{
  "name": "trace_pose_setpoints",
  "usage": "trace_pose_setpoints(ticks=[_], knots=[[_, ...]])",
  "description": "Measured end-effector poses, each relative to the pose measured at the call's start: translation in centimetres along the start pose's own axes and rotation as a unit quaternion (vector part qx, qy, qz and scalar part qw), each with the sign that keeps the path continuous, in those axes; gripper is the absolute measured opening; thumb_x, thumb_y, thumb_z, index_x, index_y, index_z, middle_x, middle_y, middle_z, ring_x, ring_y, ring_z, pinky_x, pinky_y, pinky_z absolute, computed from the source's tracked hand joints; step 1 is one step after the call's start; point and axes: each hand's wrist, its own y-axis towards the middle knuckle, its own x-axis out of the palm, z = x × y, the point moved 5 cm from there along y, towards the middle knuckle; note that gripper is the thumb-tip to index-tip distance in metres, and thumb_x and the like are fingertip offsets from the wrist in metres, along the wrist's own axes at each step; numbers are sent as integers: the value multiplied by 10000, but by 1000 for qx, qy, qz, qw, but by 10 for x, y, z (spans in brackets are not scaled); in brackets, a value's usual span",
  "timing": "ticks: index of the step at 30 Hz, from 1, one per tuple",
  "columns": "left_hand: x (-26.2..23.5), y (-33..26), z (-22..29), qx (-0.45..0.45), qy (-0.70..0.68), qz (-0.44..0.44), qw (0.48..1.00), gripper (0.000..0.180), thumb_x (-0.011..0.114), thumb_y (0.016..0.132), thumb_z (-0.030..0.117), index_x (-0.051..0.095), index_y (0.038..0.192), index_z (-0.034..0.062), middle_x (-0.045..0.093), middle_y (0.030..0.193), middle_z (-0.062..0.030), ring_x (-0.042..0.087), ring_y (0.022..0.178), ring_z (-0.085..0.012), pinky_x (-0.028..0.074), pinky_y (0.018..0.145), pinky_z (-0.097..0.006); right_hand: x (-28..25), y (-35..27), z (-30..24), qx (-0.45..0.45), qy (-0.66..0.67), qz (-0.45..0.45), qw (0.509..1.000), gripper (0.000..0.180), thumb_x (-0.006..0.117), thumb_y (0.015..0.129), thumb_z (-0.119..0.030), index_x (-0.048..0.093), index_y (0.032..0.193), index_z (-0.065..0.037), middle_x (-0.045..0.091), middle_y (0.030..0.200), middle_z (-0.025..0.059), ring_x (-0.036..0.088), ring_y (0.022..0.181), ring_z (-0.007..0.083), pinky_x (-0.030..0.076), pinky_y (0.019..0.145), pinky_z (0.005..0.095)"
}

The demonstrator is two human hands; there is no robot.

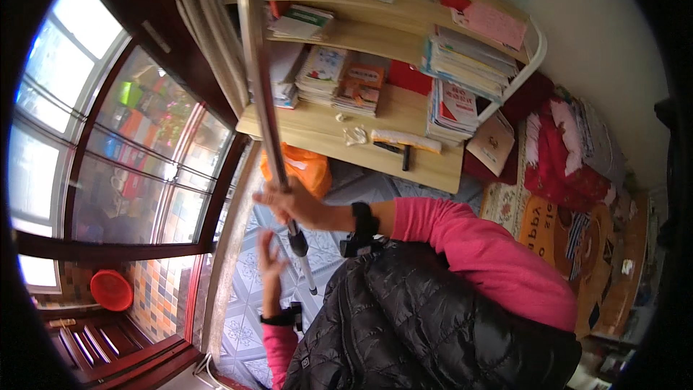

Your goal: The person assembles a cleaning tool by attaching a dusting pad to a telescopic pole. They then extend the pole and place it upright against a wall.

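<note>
A long metal telescopic pole (258, 50) runs from the top of the head view down past my hands. Its black joint collar (297, 243) sits just below my right hand, and a thinner silver section continues toward the tiled floor. My right hand (297, 206) is closed around the pole, with some fingers pointing left. Beside the pole and lower down, my left hand (270, 263) is raised with its fingers apart and loosely bent, holding nothing. Black straps circle both wrists.
A wooden desk (354, 139) with shelves holds stacked books (325, 76) and a squeegee-like tool (406, 142) with a black handle. An orange bag (307, 167) lies below it. Glass doors (137, 152) stand left, near a red basin (112, 290). Red bedding (559, 148) lies right.
</note>
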Motion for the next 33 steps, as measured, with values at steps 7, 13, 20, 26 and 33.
trace_pose_setpoints(ticks=[7, 13, 20, 26, 33], knots=[[47, 70, 170, 154, -6, -131, 979, 1014, 654, 764, 590, 204, 1463, 10, 367, 1421, -226, 337, 1348, -324, 216, 1114, -444, 18, -17, 102, 122, 43, -136, 982, 398, 655, 880, -249, 373, 619, -148, 398, 522, -48, 375, 444, 52, 273, 424, 229], [74, 117, 140, 35, -58, 53, 996, 239, 415, 1011, 264, 388, 835, 105, 289, 570, 57, 259, 420, -25, 198, 365, -198, -37, -22, 134, 158, 67, -307, 936, 339, 678, 831, -219, 498, 1070, -60, 533, 931, 23, 506, 871, 109, 409, 745, 252], [89, 140, 13, 23, -30, 134, 990, 208, 431, 999, 210, 413, 845, 71, 371, 597, 34, 356, 468, -59, 301, 422, -219, -453, -60, 176, 330, -143, 228, 905, 203, 578, 839, -120, 630, 1015, -32, 647, 824, 62, 613, 674, 125, 511, 586, 253], [136, 181, -113, -110, 114, 142, 977, 186, 532, 932, 101, 447, 775, 49, 453, 614, -7, 436, 535, -89, 367, 487, -253, -621, -55, 192, 229, -557, 323, 730, 146, 524, 774, -111, 639, 817, -33, 653, 801, 173, 628, 794, 362, 495, 695, 447], [178, 217, -157, -102, 282, 92, 950, 122, 541, 929, 95, 482, 850, 23, 458, 592, -33, 451, 530, -98, 376, 498, -256, -654, 23, 224, 199, -762, 231, 571, 235, 525, 793, -120, 594, 977, 9, 610, 1024, 187, 574, 945, 381, 473, 807, 468]])
